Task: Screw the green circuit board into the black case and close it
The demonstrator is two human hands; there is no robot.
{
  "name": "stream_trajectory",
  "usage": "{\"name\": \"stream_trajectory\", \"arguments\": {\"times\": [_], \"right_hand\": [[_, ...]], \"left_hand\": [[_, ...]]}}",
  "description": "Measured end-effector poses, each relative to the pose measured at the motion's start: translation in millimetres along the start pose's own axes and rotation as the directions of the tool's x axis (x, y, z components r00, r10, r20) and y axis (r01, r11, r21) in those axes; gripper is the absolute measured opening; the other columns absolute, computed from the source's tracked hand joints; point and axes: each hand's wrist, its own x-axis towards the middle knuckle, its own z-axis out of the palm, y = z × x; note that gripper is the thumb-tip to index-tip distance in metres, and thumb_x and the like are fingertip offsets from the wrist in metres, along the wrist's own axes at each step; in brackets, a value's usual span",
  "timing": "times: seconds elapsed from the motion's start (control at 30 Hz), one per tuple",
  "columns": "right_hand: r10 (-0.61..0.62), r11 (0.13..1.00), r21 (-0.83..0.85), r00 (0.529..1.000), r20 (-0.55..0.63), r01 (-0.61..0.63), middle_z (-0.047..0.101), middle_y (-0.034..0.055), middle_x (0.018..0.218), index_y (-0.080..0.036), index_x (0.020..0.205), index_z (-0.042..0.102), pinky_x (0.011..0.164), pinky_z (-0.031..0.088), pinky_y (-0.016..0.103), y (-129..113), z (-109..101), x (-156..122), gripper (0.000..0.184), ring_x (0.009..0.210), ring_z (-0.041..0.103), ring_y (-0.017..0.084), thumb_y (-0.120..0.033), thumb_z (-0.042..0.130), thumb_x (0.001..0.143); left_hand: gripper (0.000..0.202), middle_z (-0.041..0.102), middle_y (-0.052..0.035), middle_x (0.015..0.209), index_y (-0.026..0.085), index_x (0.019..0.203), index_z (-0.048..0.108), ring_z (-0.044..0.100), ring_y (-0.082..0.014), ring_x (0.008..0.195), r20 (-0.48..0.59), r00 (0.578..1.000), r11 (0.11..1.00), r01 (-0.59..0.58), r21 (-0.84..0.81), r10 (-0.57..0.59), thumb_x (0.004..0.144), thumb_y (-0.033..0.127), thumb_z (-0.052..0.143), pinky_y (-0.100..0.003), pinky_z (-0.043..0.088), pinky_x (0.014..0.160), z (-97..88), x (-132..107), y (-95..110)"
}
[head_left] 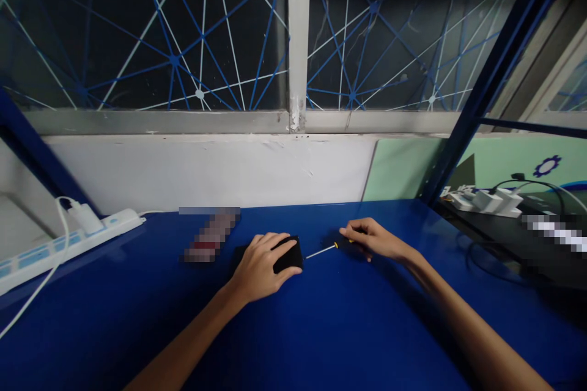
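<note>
My left hand (263, 266) lies over a small black box (288, 255) on the blue table (321, 336), its fingers across the top and its thumb along the near side. To the right of it, my right hand (369, 237) is closed around the handle of a screwdriver (321, 251). The handle has yellow on it and is mostly hidden by my fingers. Its thin metal shaft points left, with the tip close to the right end of the box. I cannot tell whether the tip touches it.
A white power strip (110, 223) with a plug and cable lies at the left. Behind my left hand is a blurred, pixelated object (213, 235). White adapters (490, 200) and black cables are at the right. Blue frame posts (463, 128) flank the table, with a wall behind.
</note>
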Motion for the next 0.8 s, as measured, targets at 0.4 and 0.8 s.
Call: {"name": "stream_trajectory", "arguments": {"times": [0.4, 0.8], "right_hand": [[0.076, 0.997, -0.008, 0.977, 0.198, -0.076, 0.055, -0.0063, 0.054, -0.017, 0.077, 0.054, 0.037, 0.040, 0.018, 12.7, -5.5, 6.5, 0.033, 0.037, 0.050, 0.007, -0.044, 0.073, 0.076], [0.110, 0.993, 0.020, 0.965, 0.239, -0.118, 0.059, -0.0058, 0.062, -0.022, 0.093, 0.043, 0.032, 0.037, 0.018, 26.9, -10.0, 10.8, 0.044, 0.036, 0.053, 0.009, -0.046, 0.075, 0.074]], "left_hand": [[0.045, 0.064, -0.0121, 0.123, 0.022, 0.122, 0.060, 0.059, -0.0319, 0.108, 0.087, 0.996, 1.000, 0.009, 0.029, -0.011, 0.085, 0.046, 0.067, -0.051, 0.045, 0.087, 1.5, 0.2, -2.1], [0.049, 0.065, -0.0104, 0.123, 0.024, 0.118, 0.065, 0.061, -0.0311, 0.107, 0.102, 0.993, 0.999, 0.052, 0.003, -0.052, 0.077, 0.050, 0.073, -0.050, 0.045, 0.088, 11.2, 10.0, -8.4]]}}
